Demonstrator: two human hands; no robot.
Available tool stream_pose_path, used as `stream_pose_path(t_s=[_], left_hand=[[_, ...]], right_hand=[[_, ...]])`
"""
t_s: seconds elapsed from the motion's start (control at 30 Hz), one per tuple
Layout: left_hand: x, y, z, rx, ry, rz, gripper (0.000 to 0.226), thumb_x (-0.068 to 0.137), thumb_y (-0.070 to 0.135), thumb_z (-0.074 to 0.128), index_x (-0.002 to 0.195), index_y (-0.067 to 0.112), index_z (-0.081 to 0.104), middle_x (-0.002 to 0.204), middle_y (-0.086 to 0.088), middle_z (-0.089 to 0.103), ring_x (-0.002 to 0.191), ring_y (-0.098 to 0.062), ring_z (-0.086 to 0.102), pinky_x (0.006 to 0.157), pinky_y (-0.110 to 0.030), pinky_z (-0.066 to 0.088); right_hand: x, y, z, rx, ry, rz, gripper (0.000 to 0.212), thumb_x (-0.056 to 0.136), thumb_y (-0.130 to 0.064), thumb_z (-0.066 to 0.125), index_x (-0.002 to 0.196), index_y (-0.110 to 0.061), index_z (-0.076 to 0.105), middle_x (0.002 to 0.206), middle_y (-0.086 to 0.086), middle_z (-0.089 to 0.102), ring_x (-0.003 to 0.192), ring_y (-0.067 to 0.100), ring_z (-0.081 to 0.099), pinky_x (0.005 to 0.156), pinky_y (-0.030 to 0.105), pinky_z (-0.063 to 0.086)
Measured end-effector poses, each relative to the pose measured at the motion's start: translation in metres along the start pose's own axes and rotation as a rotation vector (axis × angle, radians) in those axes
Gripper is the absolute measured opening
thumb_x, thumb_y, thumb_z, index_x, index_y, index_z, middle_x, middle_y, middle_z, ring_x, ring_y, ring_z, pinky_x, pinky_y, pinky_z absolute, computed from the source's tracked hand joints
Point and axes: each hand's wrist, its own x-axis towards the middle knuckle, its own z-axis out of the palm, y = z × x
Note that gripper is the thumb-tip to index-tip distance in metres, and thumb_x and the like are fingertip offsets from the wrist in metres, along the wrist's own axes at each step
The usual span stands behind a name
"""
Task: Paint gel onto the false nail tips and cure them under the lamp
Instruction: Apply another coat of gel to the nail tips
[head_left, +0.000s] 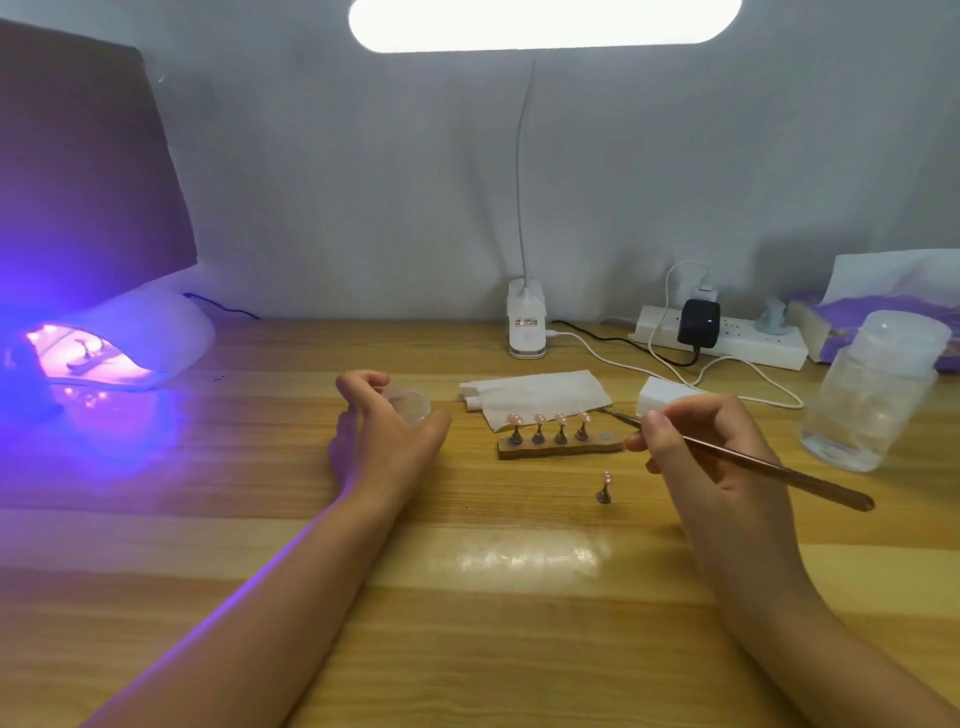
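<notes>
While one pink false nail tip (606, 476) on a small metal stand (603, 496) sits alone nearest, the right hand (696, 447) pinches a thin rose-gold brush (753, 465) just beyond it, beside four more pink tips (539, 418) on a brown strip holder (558, 447). The left hand (387, 426) curls round a small clear gel pot (413, 405). Farthest left, the white curing lamp (150, 332) glows violet with something inside; most curing likely remains.

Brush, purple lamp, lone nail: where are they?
Brush (779, 471): head view, middle of handle.
Purple lamp (156, 322): head view, white top shell.
Lone nail (606, 477): head view, pink tip.
</notes>
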Motion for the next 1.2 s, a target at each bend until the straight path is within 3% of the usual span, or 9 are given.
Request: stream_pose_path(t_s=[0.13,0.27,0.4,0.5,0.6,0.7,0.83,1.0,1.2], left_hand=[[-0.004,0.002,-0.001,-0.007,-0.036,0.041,0.055,0.079,0.025,0.07,0.108,0.026,0.023,0.114,0.003,0.044,0.106,-0.031,0.053,0.095,-0.047,0.044],[-0.008,0.007,0.001,0.062,-0.028,0.131,0.063,0.072,0.024,0.075,0.117,0.02,0.03,0.117,0.005,0.034,0.115,-0.025,0.046,0.1,-0.043,0.04],[-0.022,0.018,0.0,0.12,0.141,0.499,0.056,0.073,0.024,0.077,0.119,0.008,0.049,0.119,-0.006,0.047,0.116,-0.024,0.045,0.098,-0.035,0.033],[-0.046,0.03,0.005,0.201,0.011,0.691,0.034,0.075,0.034,0.06,0.105,0.019,0.056,0.101,0.005,0.052,0.096,-0.016,0.05,0.086,-0.029,0.025],[-0.064,0.037,0.014,0.26,-0.323,0.643,0.03,0.072,0.051,0.042,0.098,0.036,0.047,0.094,0.018,0.047,0.093,-0.006,0.046,0.085,-0.028,0.021],[-0.067,0.032,0.019,0.266,-0.494,0.633,0.025,0.074,0.056,0.045,0.095,0.043,0.046,0.097,0.022,0.048,0.095,0.001,0.046,0.093,-0.029,0.024],[-0.067,0.03,0.021,0.185,-0.561,0.657,0.016,0.085,0.054,0.059,0.095,0.044,0.053,0.098,0.021,0.054,0.094,0.002,0.049,0.09,-0.029,0.029],[-0.064,0.031,0.02,0.072,-0.616,0.626,0.013,0.087,0.041,0.065,0.098,0.035,0.066,0.098,0.016,0.061,0.09,-0.001,0.055,0.09,-0.043,0.044],[-0.064,0.035,0.019,0.066,-0.663,0.577,0.023,0.081,0.043,0.059,0.101,0.033,0.065,0.099,0.016,0.061,0.093,-0.002,0.055,0.091,-0.044,0.047]], right_hand=[[0.006,0.008,-0.004,0.056,0.129,0.138,0.005,0.094,-0.027,0.059,0.097,-0.025,0.056,0.087,-0.003,0.071,0.07,0.0,0.063,0.061,0.013,0.05],[0.009,0.01,-0.004,0.132,0.15,0.263,0.004,0.099,-0.028,0.053,0.101,-0.025,0.054,0.089,-0.004,0.073,0.061,0.005,0.061,0.069,0.029,0.051],[0.009,0.011,-0.002,0.193,0.126,0.332,0.009,0.101,-0.027,0.05,0.105,-0.022,0.055,0.087,-0.004,0.074,0.056,0.009,0.061,0.066,0.031,0.051],[0.009,0.014,-0.001,0.176,0.103,0.35,0.006,0.1,-0.022,0.05,0.104,-0.022,0.054,0.084,-0.006,0.07,0.058,0.011,0.063,0.069,0.043,0.059],[0.009,0.018,0.001,0.071,0.054,0.341,0.01,0.098,-0.021,0.052,0.099,-0.031,0.049,0.087,-0.002,0.065,0.059,0.011,0.065,0.073,0.051,0.06],[0.008,0.017,0.006,0.018,-0.01,0.314,0.021,0.099,-0.023,0.054,0.095,-0.04,0.042,0.097,0.003,0.058,0.062,0.007,0.067,0.065,0.044,0.061],[0.005,0.018,0.008,0.032,-0.062,0.265,0.026,0.098,-0.018,0.054,0.095,-0.04,0.039,0.101,0.008,0.052,0.063,0.002,0.065,0.053,0.024,0.056],[0.002,0.019,0.009,0.054,-0.115,0.209,0.023,0.099,-0.019,0.053,0.099,-0.037,0.039,0.102,0.008,0.05,0.072,0.006,0.065,0.055,0.023,0.057],[0.004,0.019,0.008,-0.019,-0.055,0.173,0.02,0.099,-0.021,0.054,0.097,-0.036,0.04,0.098,0.002,0.052,0.066,0.003,0.065,0.051,0.022,0.056]])
